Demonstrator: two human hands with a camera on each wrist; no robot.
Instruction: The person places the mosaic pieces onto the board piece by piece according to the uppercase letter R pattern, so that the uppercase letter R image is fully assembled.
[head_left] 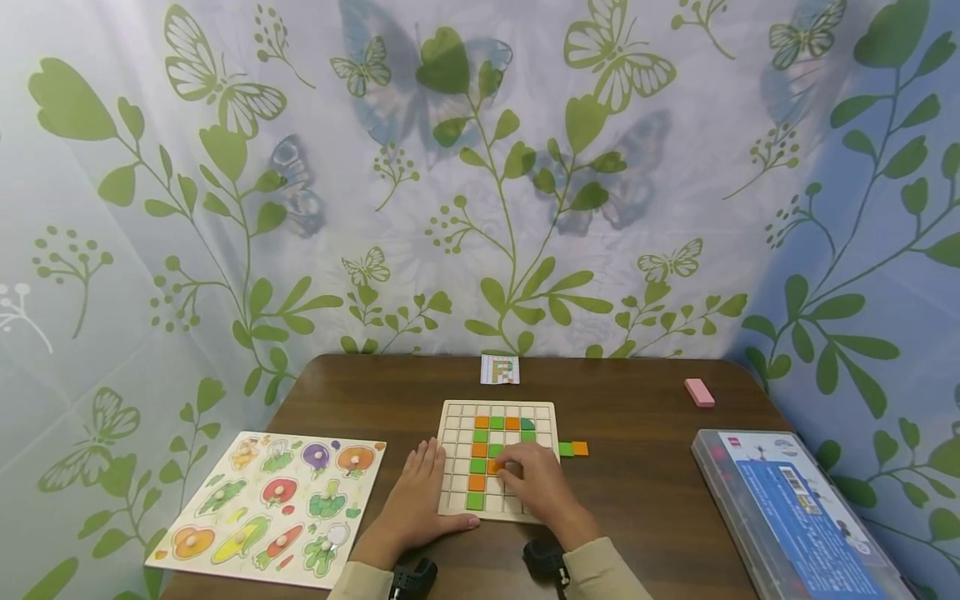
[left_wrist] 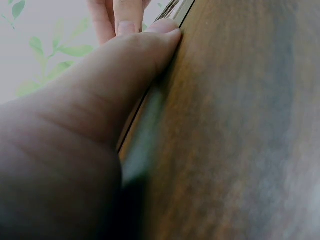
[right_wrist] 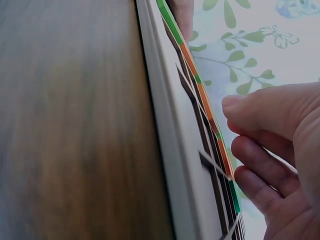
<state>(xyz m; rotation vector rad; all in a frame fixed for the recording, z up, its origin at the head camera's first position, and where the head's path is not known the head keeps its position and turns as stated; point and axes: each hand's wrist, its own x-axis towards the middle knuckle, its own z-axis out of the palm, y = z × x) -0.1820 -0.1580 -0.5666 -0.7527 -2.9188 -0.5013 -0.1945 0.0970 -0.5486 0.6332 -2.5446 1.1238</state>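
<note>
A pale wooden grid board [head_left: 459,492] lies on the table in the head view, with green and orange square tiles in several of its cells. My right hand [head_left: 542,483] is over the board's middle, thumb and forefinger pinching an orange tile [head_left: 492,467] at a cell beside a green tile. In the right wrist view my right fingers [right_wrist: 260,155] are bent close to the tile row; the tile in the pinch is hidden there. My left hand [head_left: 415,500] rests flat along the board's left edge, its thumb by the near edge.
Beside the board's right edge lie a loose green tile [head_left: 566,449] and orange tile [head_left: 581,448]. A patterned card [head_left: 499,369] is behind the board. A vegetable peg puzzle [head_left: 247,508] sits left; a pink block [head_left: 699,392] and plastic case [head_left: 802,508] are right.
</note>
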